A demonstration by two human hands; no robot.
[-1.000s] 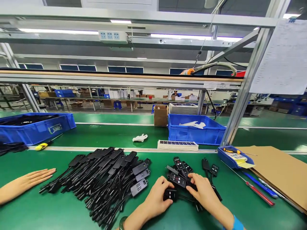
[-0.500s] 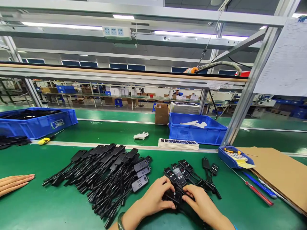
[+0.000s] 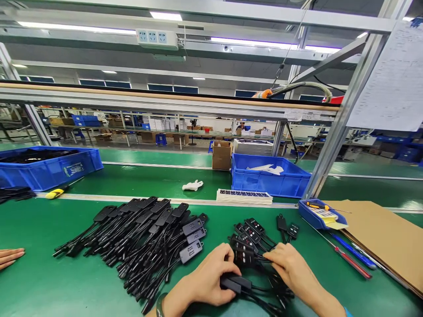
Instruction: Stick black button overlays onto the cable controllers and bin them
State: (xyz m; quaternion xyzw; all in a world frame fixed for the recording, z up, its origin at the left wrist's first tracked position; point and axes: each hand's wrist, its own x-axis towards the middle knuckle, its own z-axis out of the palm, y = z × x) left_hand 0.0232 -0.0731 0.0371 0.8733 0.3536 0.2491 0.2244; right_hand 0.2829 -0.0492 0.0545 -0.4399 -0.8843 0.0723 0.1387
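Now our left hand (image 3: 211, 275) grips two black cabled controllers (image 3: 232, 284), plain sides showing, right of the larger pile (image 3: 142, 235); half a second ago one lay face-up there. Our right hand (image 3: 293, 267) appears to pinch cables (image 3: 261, 259). We judge several units are being handled together.

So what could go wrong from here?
Snagging: the cables by the right hand overlap others, so a pull might drag neighbouring units.
Slipping: the left hand has black modules bunched at its fingers; one could slide out.
Mixing: the large pile of cabled modules lies close to the left hand, so the groups might get muddled.
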